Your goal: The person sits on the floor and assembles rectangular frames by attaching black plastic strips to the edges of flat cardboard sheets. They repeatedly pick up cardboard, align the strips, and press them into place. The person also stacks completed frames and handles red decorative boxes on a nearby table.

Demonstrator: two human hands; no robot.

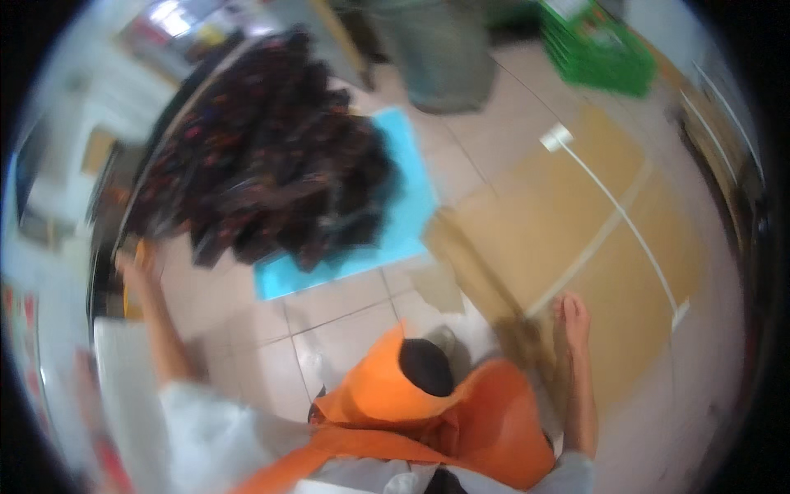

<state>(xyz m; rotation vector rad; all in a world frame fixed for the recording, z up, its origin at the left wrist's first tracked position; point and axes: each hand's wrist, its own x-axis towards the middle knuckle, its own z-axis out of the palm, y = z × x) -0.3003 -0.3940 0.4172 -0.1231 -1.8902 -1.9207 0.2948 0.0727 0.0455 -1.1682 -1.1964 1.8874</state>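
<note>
Low at the left, my left hand [140, 262] is beside the lower end of a long dark edge. Blur smears its fingers, so I cannot tell whether it grips that edge. From this edge spreads a large heap of dark, shiny pieces [271, 156] with small reddish specks; their kind is too blurred to tell. A bright blue sheet [407, 185] lies partly under the heap. My right hand [573, 313] hangs over the brown cardboard [535, 230], its fingers curled closed. Whether anything is inside them does not show.
A grey-green bin [440, 58] stands at the far middle, with green crates [597, 49] to its right. Pale tape and a white strap [629, 218] cross the cardboard. Tiled floor [337, 321] shows between the sheet and my orange apron [370, 379]. Shelving lines the right rim.
</note>
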